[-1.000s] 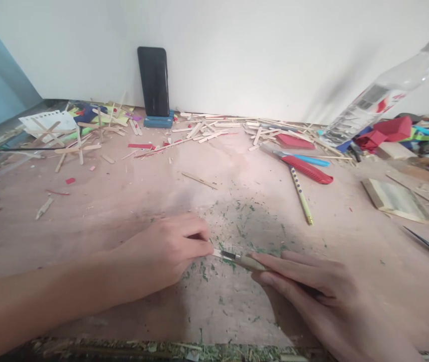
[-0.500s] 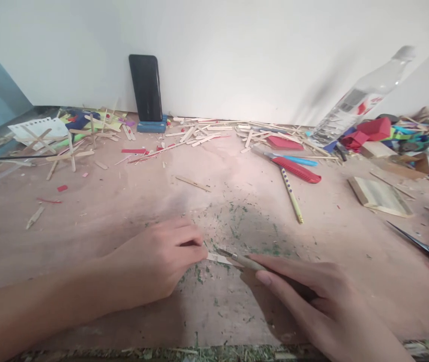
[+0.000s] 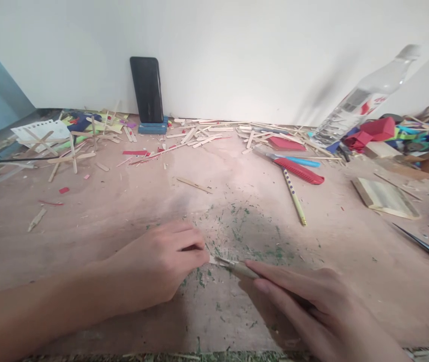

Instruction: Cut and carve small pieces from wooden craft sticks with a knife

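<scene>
Behind the desk [image 3: 237,171], whose top is of pinkish-brown wood, I see one plain white wall [image 3: 237,60]. On this desk are two hands. The left hand [image 3: 162,261] has its fingers closed narrow, and between them it holds one thin, flat, pale strip [image 3: 212,260]. The strip is near the middle of the front part of the desk, and only a short end of it comes out toward the right. The right hand [image 3: 323,296] has its fingers closed around one slim craft knife with a pale handle and a metal tip [image 3: 242,270]. The tip points to the left and lies at the strip, close to the left fingers; whether it touches, I cannot tell. Around this place are many small dark-green shavings [image 3: 237,226], too many to count.

Farther back lies one single narrow wooden stick [image 3: 195,185]. To its right I count one red plastic box cutter [image 3: 300,171], one light-blue slim handle [image 3: 303,161] just beside it, and one cream pencil with dark dots [image 3: 295,197]. More to the right are one flat, pale wooden block [image 3: 386,197] and one pair of scissors with dark blades [image 3: 423,244], partly cut by the edge of my view. Near the wall, one black phone [image 3: 147,90] stands in one blue stand [image 3: 152,128], and one clear plastic bottle [image 3: 372,90] appears tilted at the right.
</scene>
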{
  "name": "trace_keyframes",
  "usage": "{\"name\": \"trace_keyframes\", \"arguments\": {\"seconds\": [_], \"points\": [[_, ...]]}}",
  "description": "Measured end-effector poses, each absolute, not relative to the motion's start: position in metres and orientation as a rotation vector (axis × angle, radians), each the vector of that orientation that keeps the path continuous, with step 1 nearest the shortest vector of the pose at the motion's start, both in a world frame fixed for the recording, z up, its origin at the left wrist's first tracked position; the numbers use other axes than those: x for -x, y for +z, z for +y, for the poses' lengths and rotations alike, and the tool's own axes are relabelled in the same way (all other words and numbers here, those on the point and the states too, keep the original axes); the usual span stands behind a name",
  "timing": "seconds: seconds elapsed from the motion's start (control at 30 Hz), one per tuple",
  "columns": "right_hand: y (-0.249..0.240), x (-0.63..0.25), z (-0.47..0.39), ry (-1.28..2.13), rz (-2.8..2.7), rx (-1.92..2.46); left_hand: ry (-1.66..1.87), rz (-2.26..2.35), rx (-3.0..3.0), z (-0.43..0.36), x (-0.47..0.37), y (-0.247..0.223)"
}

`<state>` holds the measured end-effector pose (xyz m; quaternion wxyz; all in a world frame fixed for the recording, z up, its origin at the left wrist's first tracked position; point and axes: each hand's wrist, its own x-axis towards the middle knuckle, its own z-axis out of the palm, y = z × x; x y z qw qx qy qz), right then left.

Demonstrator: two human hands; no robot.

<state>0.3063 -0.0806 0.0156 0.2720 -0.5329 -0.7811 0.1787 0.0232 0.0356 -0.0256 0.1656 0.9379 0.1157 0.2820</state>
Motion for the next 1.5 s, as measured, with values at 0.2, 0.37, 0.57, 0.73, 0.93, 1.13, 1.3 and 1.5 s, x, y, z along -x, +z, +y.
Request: {"name": "trace_keyframes", "arguments": {"seconds": [0.2,0.37,0.57,0.73,0.93,1.13,1.3,1.5], "points": [[0.015,-0.309,-0.084,0.45,-2.156,1.407,0.784,0.331,-2.66,0.036,-0.024,-0.026],[0.016,-0.307,-0.084,0.354,-2.136,1.427,0.768,0.338,-2.692,0.036,-0.024,-0.025],[0.016,-0.307,-0.082,0.393,-2.111,1.418,0.783,0.346,-2.665,0.035,-0.022,-0.026],[0.015,-0.309,-0.085,0.522,-2.082,1.517,0.799,0.338,-2.67,0.037,-0.023,-0.027],[0.014,-0.311,-0.087,0.578,-1.979,1.61,0.811,0.395,-2.746,0.038,-0.024,-0.022],[0.007,-0.311,-0.084,0.472,-1.945,1.599,0.812,0.505,-2.793,0.037,-0.025,-0.016],[0.001,-0.312,-0.082,0.402,-1.935,1.575,0.835,0.421,-2.856,0.036,-0.022,-0.021],[0.003,-0.312,-0.081,0.424,-1.996,1.491,0.855,0.46,-2.842,0.032,-0.023,-0.017]]}}
